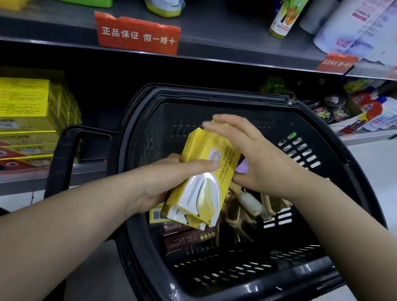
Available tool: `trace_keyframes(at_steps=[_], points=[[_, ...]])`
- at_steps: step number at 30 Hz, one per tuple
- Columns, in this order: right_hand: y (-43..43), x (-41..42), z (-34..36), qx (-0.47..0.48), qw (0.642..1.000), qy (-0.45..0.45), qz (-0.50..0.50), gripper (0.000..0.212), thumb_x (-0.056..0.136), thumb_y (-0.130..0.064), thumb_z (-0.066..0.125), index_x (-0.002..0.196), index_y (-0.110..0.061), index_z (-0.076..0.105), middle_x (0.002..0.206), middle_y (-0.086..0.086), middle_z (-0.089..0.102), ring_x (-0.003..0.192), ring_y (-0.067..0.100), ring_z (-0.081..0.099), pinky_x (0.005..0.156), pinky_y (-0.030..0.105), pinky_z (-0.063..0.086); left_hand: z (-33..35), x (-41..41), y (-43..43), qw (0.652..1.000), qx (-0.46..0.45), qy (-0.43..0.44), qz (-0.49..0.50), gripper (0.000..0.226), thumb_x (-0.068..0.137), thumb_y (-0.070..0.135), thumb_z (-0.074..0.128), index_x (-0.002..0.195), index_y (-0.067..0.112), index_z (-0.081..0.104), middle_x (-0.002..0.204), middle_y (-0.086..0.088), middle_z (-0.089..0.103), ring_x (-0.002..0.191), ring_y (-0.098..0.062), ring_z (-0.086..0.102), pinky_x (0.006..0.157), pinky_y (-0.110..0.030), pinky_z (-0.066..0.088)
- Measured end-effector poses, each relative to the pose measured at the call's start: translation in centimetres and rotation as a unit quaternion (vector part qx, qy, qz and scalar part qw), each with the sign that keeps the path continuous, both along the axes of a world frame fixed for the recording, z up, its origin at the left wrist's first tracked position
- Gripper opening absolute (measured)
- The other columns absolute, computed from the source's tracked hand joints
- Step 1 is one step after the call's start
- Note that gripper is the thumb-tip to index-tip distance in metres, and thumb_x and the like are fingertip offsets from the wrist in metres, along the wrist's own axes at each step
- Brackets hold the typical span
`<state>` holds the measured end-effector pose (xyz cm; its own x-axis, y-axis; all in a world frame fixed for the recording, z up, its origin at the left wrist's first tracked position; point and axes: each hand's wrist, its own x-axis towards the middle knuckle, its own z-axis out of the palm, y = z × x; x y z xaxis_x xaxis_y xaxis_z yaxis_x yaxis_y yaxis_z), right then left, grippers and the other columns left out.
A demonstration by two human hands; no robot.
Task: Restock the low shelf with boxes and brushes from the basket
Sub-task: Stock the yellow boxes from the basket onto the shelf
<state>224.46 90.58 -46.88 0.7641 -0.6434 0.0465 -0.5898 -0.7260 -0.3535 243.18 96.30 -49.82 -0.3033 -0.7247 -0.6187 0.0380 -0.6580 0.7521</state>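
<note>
The left hand is clamped on a yellow box, thumb laid across its printed front and fingers hidden behind its left side. The box is held tilted above the middle of the black shopping basket, its white-and-yellow end pointing toward the basket's near rim. The right hand has its fingers straight and together, laid over the box's far end, with the thumb at the box's right edge; it touches rather than wraps the box.

Below the box, on the basket's floor toward its left wall, lie dark brown boxes, and a second yellow box with a barcode shows just under the left hand. Wooden-handled brushes lie in a heap near the basket's middle, right of the held box. The basket's handle hangs folded outside its left rim.

The low shelf sits to the left of the basket, with stacked yellow boxes standing at its left end. A red shelf label with white characters is fixed to the front edge of the upper shelf.
</note>
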Motion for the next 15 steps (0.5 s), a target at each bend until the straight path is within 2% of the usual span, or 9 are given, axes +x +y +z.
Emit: trace_keyframes(at_steps=[2,3,5,7,9,10,12,13,15], points=[[-0.4,0.0,-0.5,0.017,0.997,-0.063,-0.034,0.102,0.073,-0.004,0.074,0.145,-0.044,0.013,0.144,-0.019,0.021,0.127,0.02,0.044,0.095,0.041,0.048,-0.3,0.0,0.0,0.999,-0.005,-0.035,0.025,0.072,0.06,0.044,0.075,0.121,0.016,0.049,0.095,0.001,0.07,0.068,-0.008,0.071,0.044,-0.017,0.05],[-0.8,-0.1,-1.2,0.027,0.992,-0.104,-0.065,0.099,0.075,-0.006,0.073,0.146,-0.038,0.012,0.142,-0.017,0.025,0.128,0.013,0.042,0.101,0.032,0.044,-0.4,0.2,-0.1,0.998,-0.008,-0.046,0.036,0.069,0.064,0.042,0.075,0.122,0.016,0.049,0.099,-0.001,0.07,0.074,-0.012,0.071,0.046,-0.019,0.051],[-1.9,-0.2,-2.8,0.064,0.972,-0.148,-0.173,0.086,0.081,-0.011,0.07,0.146,-0.027,0.017,0.14,-0.008,0.036,0.124,0.006,0.044,0.099,0.021,0.042,-0.1,0.6,-0.3,0.998,-0.013,-0.041,0.056,0.066,0.066,0.044,0.074,0.122,0.016,0.052,0.097,-0.001,0.07,0.075,-0.014,0.07,0.048,-0.021,0.051],[-2.6,-0.2,-4.7,0.112,0.96,-0.042,-0.254,0.068,0.083,-0.019,0.068,0.139,-0.023,0.03,0.13,-0.003,0.048,0.113,0.011,0.053,0.083,0.022,0.046,0.6,1.2,-0.6,0.997,-0.025,-0.015,0.066,0.071,0.056,0.049,0.074,0.117,0.015,0.057,0.086,-0.001,0.071,0.067,-0.014,0.07,0.051,-0.023,0.051],[-2.3,0.1,-7.8,0.145,0.956,0.162,-0.198,0.052,0.083,-0.026,0.066,0.13,-0.021,0.044,0.121,0.0,0.05,0.101,0.013,0.054,0.071,0.021,0.042,1.6,2.1,-0.9,0.997,-0.053,0.002,0.06,0.059,0.051,0.052,0.071,0.098,0.017,0.066,0.076,0.0,0.071,0.062,-0.015,0.069,0.053,-0.025,0.053],[-1.7,0.5,-9.3,0.171,0.948,0.234,-0.134,0.049,0.083,-0.027,0.066,0.128,-0.019,0.047,0.122,0.004,0.049,0.101,0.017,0.053,0.075,0.025,0.043,1.9,2.6,-1.0,0.996,-0.067,0.006,0.057,0.048,0.051,0.052,0.07,0.087,0.02,0.069,0.073,-0.001,0.071,0.061,-0.016,0.068,0.055,-0.027,0.055],[-0.3,1.7,-12.2,0.2,0.919,0.339,-0.036,0.055,0.084,-0.027,0.066,0.132,-0.013,0.043,0.129,0.015,0.046,0.113,0.03,0.051,0.09,0.033,0.044,2.5,3.3,-1.1,0.994,-0.088,0.008,0.059,0.039,0.053,0.051,0.068,0.078,0.022,0.074,0.077,-0.002,0.073,0.065,-0.016,0.069,0.065,-0.029,0.057],[0.3,2.2,-13.6,0.189,0.904,0.384,-0.015,0.061,0.085,-0.025,0.065,0.137,-0.012,0.037,0.132,0.018,0.043,0.117,0.034,0.049,0.091,0.038,0.043,2.7,3.6,-1.1,0.994,-0.094,0.006,0.061,0.038,0.054,0.05,0.067,0.078,0.022,0.075,0.08,-0.001,0.074,0.067,-0.016,0.07,0.068,-0.029,0.056],[1.1,3.4,-15.4,0.105,0.891,0.44,0.028,0.062,0.09,-0.017,0.057,0.143,-0.015,0.026,0.135,0.019,0.041,0.117,0.037,0.048,0.081,0.04,0.043,2.9,4.0,-0.8,0.993,-0.098,0.007,0.064,0.035,0.057,0.048,0.065,0.079,0.024,0.076,0.084,0.0,0.075,0.071,-0.016,0.071,0.071,-0.029,0.055]])
